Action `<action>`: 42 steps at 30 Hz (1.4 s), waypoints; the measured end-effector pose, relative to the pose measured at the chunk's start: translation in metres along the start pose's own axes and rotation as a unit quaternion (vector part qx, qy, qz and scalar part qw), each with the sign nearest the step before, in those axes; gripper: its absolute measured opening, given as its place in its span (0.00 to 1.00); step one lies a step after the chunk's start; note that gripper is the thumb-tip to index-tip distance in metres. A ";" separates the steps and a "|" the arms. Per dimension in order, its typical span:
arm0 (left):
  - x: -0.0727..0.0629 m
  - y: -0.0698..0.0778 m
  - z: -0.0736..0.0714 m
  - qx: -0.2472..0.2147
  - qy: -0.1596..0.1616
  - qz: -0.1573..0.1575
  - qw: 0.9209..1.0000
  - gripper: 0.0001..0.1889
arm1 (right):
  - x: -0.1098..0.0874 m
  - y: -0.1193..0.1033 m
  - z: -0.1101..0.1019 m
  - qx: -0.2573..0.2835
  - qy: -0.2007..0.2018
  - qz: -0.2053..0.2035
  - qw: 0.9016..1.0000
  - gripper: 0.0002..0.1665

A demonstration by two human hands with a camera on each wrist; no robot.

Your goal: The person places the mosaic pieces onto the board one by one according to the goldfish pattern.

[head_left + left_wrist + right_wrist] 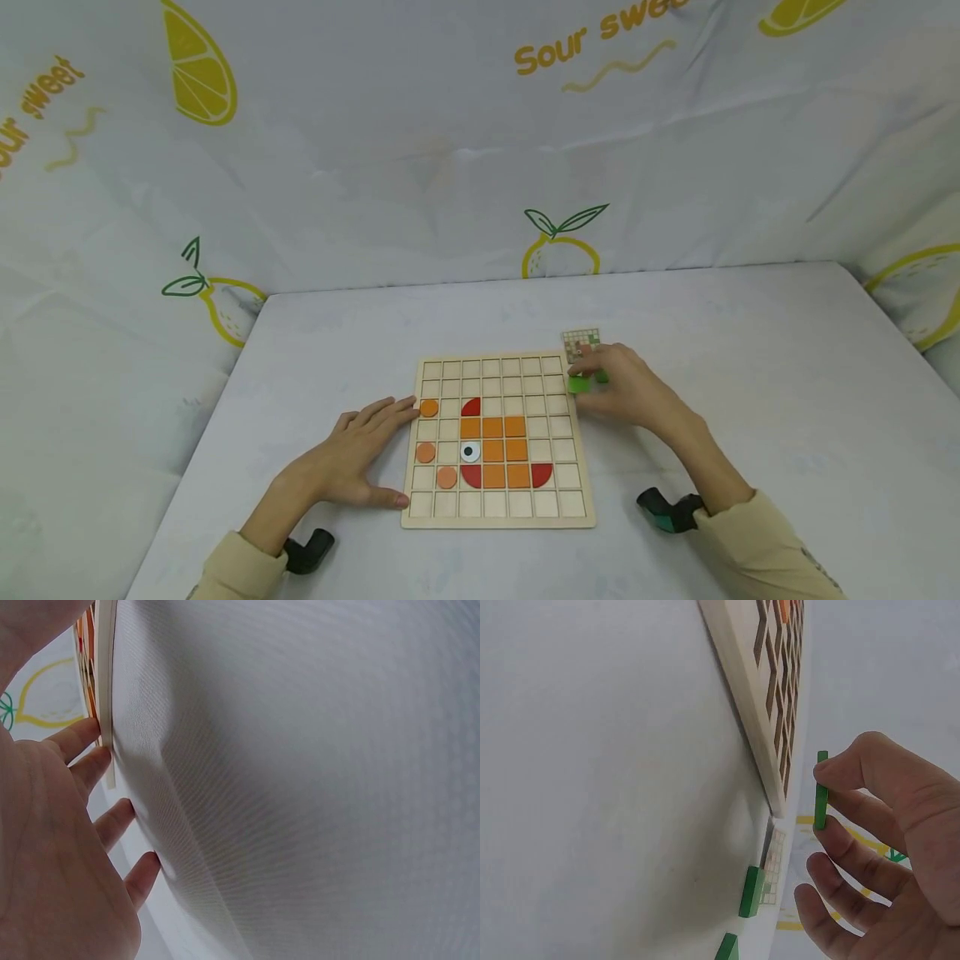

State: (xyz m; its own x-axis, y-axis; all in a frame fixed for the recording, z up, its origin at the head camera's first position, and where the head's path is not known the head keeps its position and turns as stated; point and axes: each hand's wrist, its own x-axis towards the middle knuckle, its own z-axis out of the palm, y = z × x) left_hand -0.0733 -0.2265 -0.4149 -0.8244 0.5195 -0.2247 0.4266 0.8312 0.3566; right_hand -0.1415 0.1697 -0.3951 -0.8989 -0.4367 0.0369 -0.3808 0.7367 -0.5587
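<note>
A wooden grid board point(498, 522) lies on the table, with orange squares point(492, 451), red quarter-circle pieces point(541, 475), orange discs point(425, 452) and a white eye piece point(470, 451) in its cells. Along the board's left edge my left hand point(345, 462) rests with fingers spread, fingertips touching the rim point(106, 667). Above the far right corner, my right hand point(622, 385) pinches a thin green tile point(821, 791) between thumb and fingers. Below that hand, in the right wrist view, lie a green block point(751, 892) and another green piece point(727, 949), partly cut off by the frame.
A small printed pattern card point(581, 340) lies at the board's far right corner, partly hidden by the right hand. A white cloth with lemon prints point(561, 254) hangs behind the table. Dark wrist devices point(309, 552) sit below both wrists.
</note>
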 end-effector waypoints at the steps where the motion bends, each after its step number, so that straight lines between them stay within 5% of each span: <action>1: 0.000 0.000 0.000 0.000 0.000 -0.001 1.000 0.56 | 0.000 -0.002 0.000 0.007 -0.001 -0.004 1.000 0.16; 20: 0.002 0.000 0.000 0.001 -0.003 -0.005 1.000 0.57 | 0.008 -0.028 0.022 0.024 -0.025 -0.025 0.999 0.17; 42: 0.000 0.000 0.000 0.001 0.000 -0.001 1.000 0.57 | 0.013 -0.033 0.033 0.014 -0.052 -0.033 0.998 0.19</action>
State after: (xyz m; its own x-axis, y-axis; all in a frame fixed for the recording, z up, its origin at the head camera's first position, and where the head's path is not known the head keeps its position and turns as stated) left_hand -0.0732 -0.2264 -0.4145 -0.8252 0.5176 -0.2260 0.4252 0.8327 0.3547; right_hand -0.1332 0.1227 -0.4030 -0.8443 -0.5358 -0.0105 -0.4308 0.6902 -0.5814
